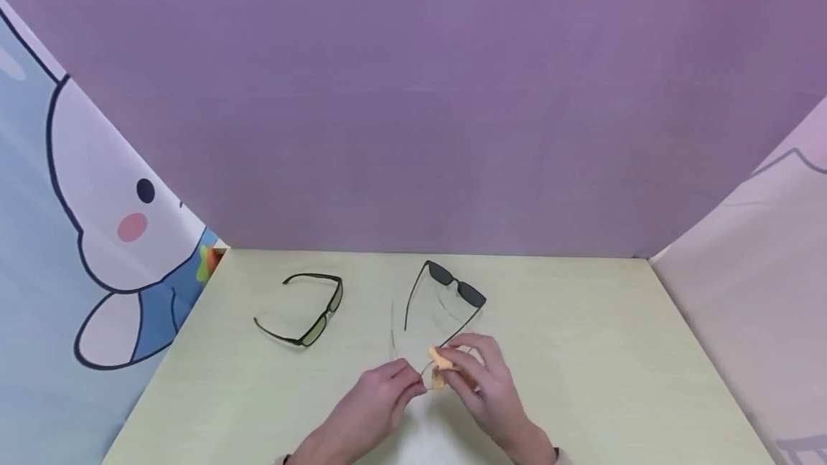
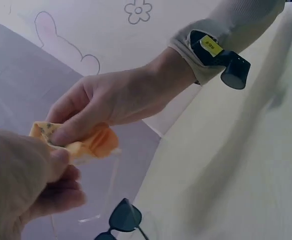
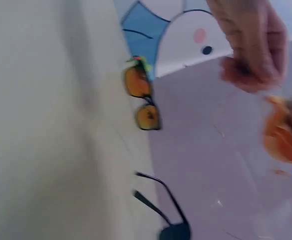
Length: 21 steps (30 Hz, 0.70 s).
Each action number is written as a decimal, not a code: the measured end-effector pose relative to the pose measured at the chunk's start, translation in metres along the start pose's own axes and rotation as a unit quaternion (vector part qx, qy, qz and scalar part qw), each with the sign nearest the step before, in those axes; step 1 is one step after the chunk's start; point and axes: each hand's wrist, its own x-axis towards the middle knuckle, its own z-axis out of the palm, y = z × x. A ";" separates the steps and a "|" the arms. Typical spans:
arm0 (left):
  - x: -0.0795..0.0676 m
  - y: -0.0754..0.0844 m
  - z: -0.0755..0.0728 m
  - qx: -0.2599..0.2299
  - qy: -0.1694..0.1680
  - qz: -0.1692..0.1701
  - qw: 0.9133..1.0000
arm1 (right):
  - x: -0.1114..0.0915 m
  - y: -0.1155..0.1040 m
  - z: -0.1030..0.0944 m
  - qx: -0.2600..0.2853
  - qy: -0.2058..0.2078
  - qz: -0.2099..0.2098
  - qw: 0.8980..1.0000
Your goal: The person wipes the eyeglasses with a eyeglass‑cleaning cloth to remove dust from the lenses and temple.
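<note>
Near the front middle of the table, my left hand [image 1: 381,395] pinches a pair of thin-rimmed, clear eyeglasses at the rim. Their slender temples [image 1: 392,329] point away from me. An orange cloth [image 1: 441,359] is pinched in my right hand [image 1: 491,393], folded against a lens just right of the left fingers. In the left wrist view the cloth [image 2: 100,142] shows a small dark print, and both hands are close together. The covered lens is mostly hidden. Blur softens the cloth [image 3: 280,134] in the right wrist view.
Black-framed sunglasses [image 1: 472,294] lie unfolded just beyond the hands, one temple reaching toward the right hand. Farther left rest black glasses with yellowish-green lenses [image 1: 314,331], also unfolded. A purple panel [image 1: 413,128] rises behind the table [image 1: 581,350], with printed cloth walls at both sides.
</note>
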 end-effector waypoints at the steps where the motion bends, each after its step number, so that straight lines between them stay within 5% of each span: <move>1: -0.001 0.000 0.003 -0.030 0.019 -0.011 0.999 | -0.001 0.000 0.002 -0.018 0.025 0.001 1.000; 4: -0.002 0.000 0.012 -0.085 0.073 -0.028 0.993 | 0.000 -0.003 0.008 -0.071 0.097 0.007 0.993; 7: 0.000 0.000 0.017 -0.100 0.114 -0.026 0.988 | 0.002 -0.005 0.012 -0.059 0.137 0.021 0.989; 11: 0.001 0.002 0.021 -0.118 0.138 -0.031 0.983 | 0.004 -0.010 0.017 -0.012 0.139 0.021 0.990; 17: 0.000 0.003 0.026 -0.145 0.148 -0.045 0.977 | 0.012 -0.016 0.022 -0.010 0.111 -0.061 0.992; 21: 0.000 0.004 0.023 -0.161 0.155 -0.060 0.973 | 0.013 -0.010 0.019 -0.029 0.111 -0.043 0.992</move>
